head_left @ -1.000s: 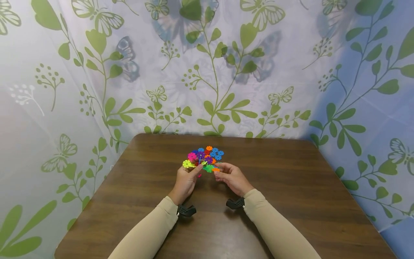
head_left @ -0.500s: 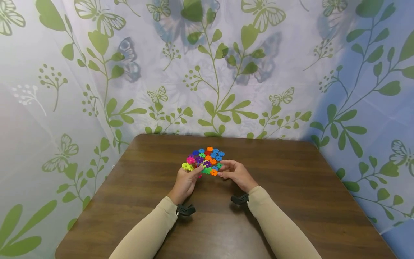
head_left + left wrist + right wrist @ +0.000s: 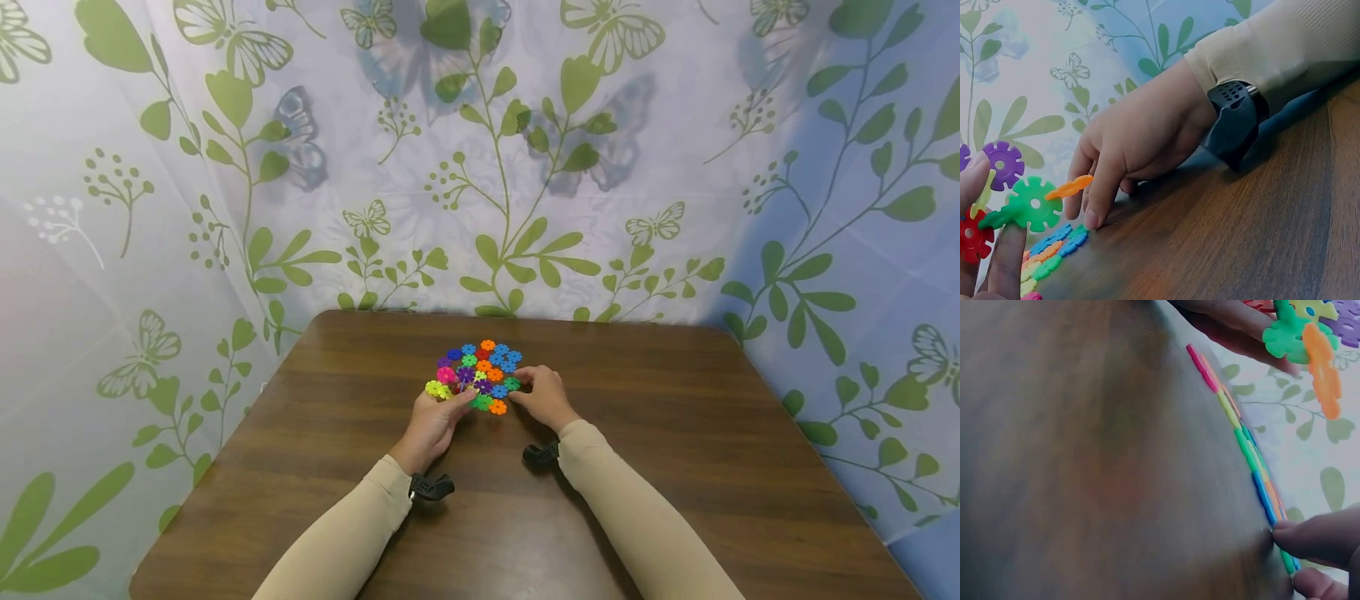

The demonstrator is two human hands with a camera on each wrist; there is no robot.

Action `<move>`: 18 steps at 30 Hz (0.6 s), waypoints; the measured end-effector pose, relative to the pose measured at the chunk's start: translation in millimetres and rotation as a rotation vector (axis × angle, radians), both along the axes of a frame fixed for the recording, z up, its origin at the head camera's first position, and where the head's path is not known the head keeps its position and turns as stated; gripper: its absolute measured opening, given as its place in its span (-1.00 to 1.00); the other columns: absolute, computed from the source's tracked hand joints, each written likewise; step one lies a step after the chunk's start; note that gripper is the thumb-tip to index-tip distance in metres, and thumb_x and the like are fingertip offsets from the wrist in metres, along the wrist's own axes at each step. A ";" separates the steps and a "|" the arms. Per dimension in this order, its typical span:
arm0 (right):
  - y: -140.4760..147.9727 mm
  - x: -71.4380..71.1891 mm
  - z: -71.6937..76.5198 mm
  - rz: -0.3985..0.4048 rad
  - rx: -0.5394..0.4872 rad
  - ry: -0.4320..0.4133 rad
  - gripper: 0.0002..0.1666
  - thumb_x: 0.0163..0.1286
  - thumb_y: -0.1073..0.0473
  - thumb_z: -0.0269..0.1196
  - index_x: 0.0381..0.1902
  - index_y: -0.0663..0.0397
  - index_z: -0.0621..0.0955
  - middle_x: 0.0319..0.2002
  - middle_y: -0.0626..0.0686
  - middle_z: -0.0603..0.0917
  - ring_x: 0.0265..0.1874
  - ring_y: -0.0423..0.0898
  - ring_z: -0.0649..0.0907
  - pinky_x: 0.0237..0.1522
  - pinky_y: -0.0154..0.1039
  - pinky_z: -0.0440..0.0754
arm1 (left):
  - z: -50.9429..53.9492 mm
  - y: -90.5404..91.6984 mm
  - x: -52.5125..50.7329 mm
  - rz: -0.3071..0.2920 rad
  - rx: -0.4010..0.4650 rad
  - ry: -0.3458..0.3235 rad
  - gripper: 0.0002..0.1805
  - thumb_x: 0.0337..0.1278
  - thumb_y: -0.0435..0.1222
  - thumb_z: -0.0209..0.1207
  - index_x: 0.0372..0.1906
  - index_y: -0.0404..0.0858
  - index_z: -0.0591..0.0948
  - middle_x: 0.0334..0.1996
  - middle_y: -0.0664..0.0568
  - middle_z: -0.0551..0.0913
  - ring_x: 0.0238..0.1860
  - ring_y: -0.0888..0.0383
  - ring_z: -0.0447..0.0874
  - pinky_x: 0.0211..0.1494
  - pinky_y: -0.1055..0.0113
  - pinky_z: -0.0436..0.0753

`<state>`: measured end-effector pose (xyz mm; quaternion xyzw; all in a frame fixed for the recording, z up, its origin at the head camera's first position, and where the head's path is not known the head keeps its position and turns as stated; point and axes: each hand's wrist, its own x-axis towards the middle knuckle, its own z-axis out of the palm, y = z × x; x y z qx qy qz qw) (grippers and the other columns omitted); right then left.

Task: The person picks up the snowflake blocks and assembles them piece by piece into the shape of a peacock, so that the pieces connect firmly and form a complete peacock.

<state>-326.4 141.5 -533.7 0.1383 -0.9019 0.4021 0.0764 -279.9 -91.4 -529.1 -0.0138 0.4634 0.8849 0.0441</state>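
Note:
My left hand holds a joined cluster of flower-shaped plastic discs above the table. In the left wrist view a green disc, an orange disc slotted into its edge, a purple disc and a red disc show in it. At the right end of the loose discs, my right hand reaches down. Its thumb and fingertips lie on either side of a loose green disc, beside a blue disc. That green disc lies flat, and no firm grip on it shows.
More loose flower-shaped discs in blue, orange and other colours lie behind the cluster. They rest on a brown wooden table. A patterned cloth with leaves and butterflies hangs past its far edge.
My right hand has let go of the orange disc on the cluster and moved to the loose green disc. The left hand stays nearly in place with the cluster, which has tilted slightly.

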 end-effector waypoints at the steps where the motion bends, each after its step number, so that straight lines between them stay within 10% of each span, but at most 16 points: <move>1: -1.3 -0.7 0.1 0.000 0.021 0.009 -0.60 0.38 0.21 0.50 0.12 0.25 0.75 -0.05 0.18 0.68 0.01 0.19 0.59 0.20 0.18 0.49 | -0.1 0.3 -0.4 0.000 0.001 0.007 -0.28 0.20 -0.49 0.47 0.41 -0.38 0.41 0.29 -0.33 0.55 0.13 -0.06 0.71 0.19 0.14 0.67; 18: 1.1 -2.3 -4.5 0.024 0.041 0.055 -0.78 0.38 0.23 0.50 -0.06 0.19 0.79 -0.06 0.13 0.74 0.05 0.16 0.63 0.33 0.13 0.38 | -3.9 2.9 -1.0 -0.053 -0.061 0.111 -0.43 0.33 -0.41 0.41 0.37 -0.39 0.49 0.14 -0.29 0.65 -0.02 -0.04 0.77 0.01 0.14 0.76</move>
